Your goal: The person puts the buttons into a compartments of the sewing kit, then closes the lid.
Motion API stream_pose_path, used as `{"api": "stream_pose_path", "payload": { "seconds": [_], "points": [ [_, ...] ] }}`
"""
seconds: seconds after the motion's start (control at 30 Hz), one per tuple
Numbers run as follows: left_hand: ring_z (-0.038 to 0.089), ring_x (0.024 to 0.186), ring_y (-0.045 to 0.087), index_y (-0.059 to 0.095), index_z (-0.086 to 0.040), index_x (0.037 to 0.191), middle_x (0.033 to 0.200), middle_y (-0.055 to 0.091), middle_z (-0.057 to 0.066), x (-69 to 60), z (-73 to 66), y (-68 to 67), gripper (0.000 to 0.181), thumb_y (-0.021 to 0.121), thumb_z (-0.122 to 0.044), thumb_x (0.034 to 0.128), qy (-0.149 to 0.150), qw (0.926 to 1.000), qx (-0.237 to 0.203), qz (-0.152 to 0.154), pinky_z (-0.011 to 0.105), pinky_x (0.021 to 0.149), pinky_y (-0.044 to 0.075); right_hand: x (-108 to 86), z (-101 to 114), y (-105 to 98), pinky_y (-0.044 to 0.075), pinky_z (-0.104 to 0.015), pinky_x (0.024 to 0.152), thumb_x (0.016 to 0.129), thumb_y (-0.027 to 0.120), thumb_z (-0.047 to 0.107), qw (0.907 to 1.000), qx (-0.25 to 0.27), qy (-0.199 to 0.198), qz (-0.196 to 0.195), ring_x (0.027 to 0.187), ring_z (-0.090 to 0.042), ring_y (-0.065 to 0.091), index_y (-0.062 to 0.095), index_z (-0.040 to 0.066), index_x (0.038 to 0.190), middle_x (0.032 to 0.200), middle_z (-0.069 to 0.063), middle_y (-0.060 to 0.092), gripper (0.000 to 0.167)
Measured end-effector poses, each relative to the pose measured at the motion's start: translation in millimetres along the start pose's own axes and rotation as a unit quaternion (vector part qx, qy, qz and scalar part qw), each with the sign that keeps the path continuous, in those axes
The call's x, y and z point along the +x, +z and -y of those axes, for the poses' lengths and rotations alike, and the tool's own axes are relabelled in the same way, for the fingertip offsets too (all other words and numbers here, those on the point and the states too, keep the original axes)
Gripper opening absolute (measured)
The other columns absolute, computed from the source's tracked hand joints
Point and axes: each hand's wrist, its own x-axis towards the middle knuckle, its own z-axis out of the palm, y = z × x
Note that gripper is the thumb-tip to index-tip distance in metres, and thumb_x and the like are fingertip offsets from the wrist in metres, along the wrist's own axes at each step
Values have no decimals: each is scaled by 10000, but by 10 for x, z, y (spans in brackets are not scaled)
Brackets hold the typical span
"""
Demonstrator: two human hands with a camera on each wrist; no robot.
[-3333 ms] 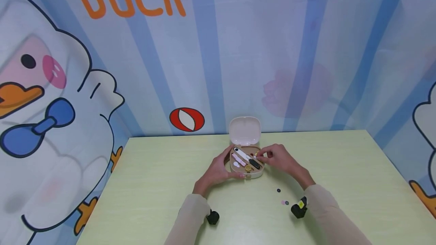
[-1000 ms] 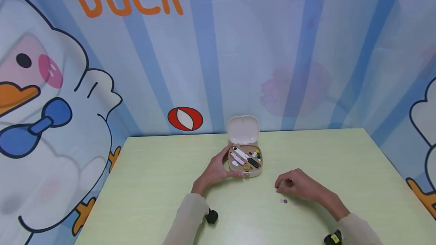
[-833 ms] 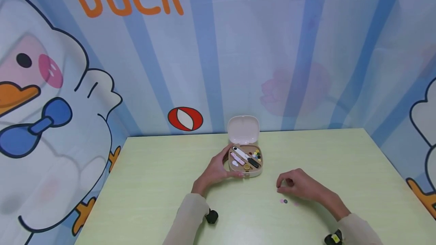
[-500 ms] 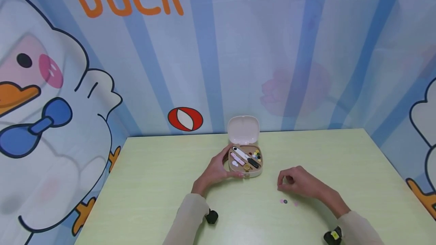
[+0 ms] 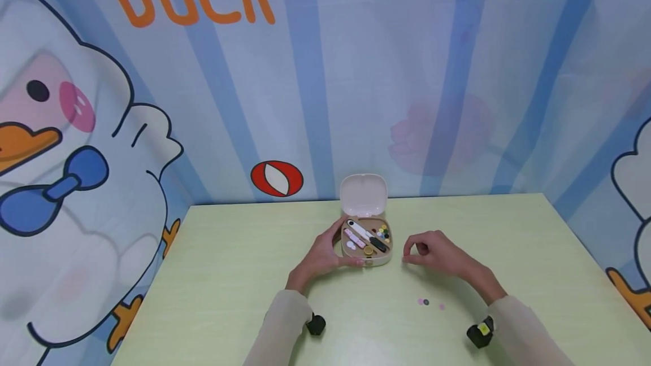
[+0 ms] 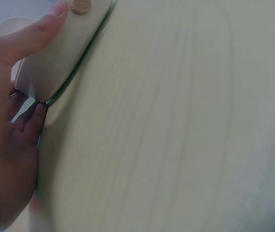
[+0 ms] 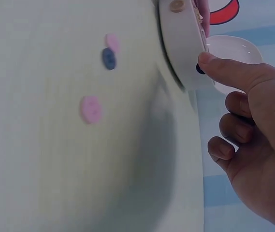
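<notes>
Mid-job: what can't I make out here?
Dark piece at a fingertip of the right hand: right wrist view, mostly covered by that fingertip.
Small coloured pieces in the case: head view, too small to count.
Rest of the case: left wrist view, cut off by the top edge.

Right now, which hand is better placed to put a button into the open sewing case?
Right, I'd say: the right hand appears to pinch a dark button just right of the sewing case. The left hand grips the case's left side and front, so likely better kept steadying it.
</notes>
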Motion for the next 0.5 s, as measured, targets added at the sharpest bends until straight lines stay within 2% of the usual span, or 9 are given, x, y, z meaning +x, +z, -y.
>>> {"api": "stream_pose_path", "payload": {
  "seconds": [0.2,0.5],
  "points": [
    [194,1505,361,244,-269,1665,1677,318,-26,-1,-3,6,1186,952,-454,732,-13,10000,33,-20,401,1232,319,170,-10,-18,313,-213,516,926,803,143,9995,72,-54,-297,535,-11,322,751,185,905,588,138,365,70],
    [225,1505,366,242,-257,1666,1676,325,-3,-13,-20,-9,1175,945,-450,744,33,10000,26,3,440,1231,325,438,21,8,321,-234,534,931,795,133,9981,275,155,-526,539,-53,356,770,99,946,583,98,405,45]
  ]
}}
